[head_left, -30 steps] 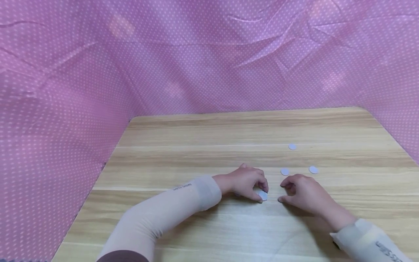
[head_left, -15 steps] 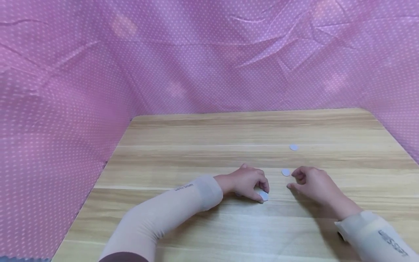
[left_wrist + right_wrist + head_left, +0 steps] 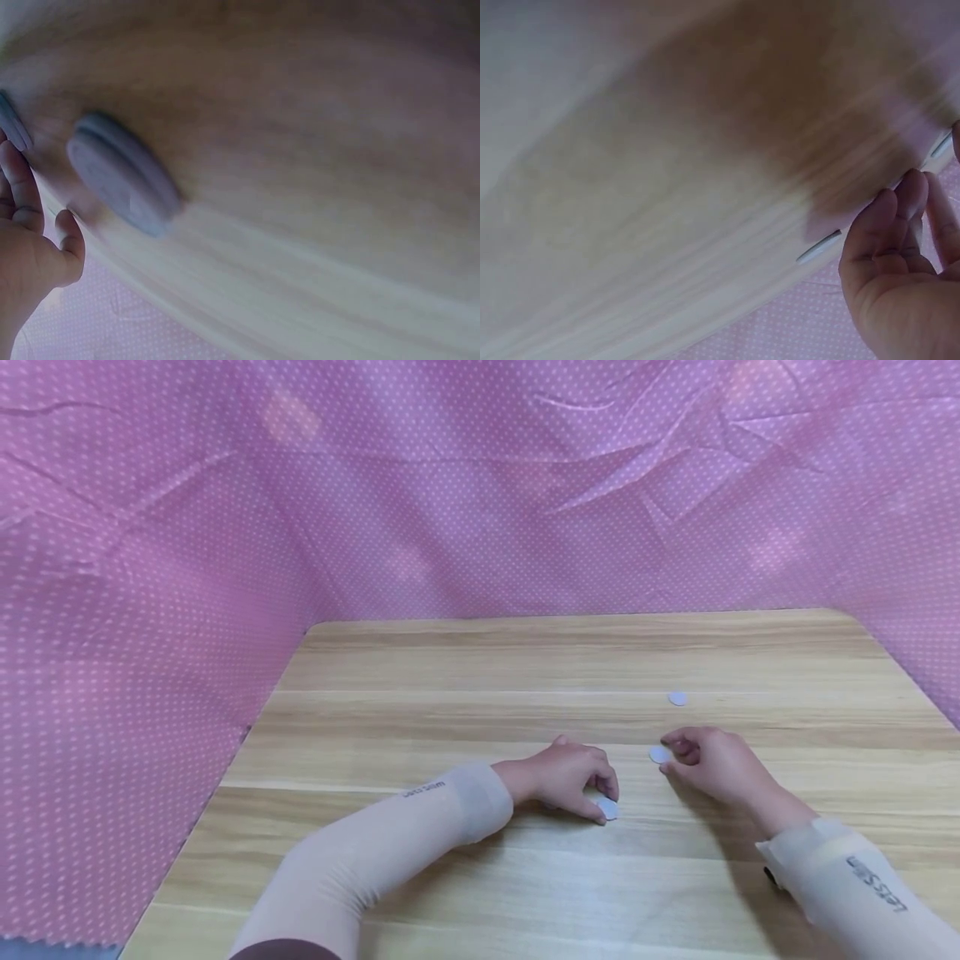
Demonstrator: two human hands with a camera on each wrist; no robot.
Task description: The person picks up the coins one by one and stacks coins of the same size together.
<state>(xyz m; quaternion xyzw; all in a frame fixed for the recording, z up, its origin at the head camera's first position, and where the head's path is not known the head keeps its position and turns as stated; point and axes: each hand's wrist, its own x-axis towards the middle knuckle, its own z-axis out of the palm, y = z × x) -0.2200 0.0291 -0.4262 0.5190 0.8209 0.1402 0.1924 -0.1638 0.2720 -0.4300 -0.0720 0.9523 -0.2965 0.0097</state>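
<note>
My left hand (image 3: 572, 777) rests low over the table with its thumb and fingers curved round a pale round disc (image 3: 607, 809). In the left wrist view those fingertips meet a disc (image 3: 13, 124), while two stacked grey-looking discs (image 3: 120, 176) lie near the wrist, mostly hidden in the head view. To the right, my right hand (image 3: 712, 764) has thumb and index at opposite edges of another pale disc (image 3: 658, 755). The right wrist view has one disc (image 3: 940, 145) at the thumb and another disc (image 3: 819, 246) beside the other fingers.
One more pale disc (image 3: 678, 698) lies farther back, beyond my right hand. The wood-grain table (image 3: 450, 677) has rounded far corners. Pink dotted cloth (image 3: 480, 527) hangs around its back and sides.
My right hand has moved away from the left hand, passed over the rightmost disc, which it now covers in the head view, and closed in on the disc left of it. My left hand stays put.
</note>
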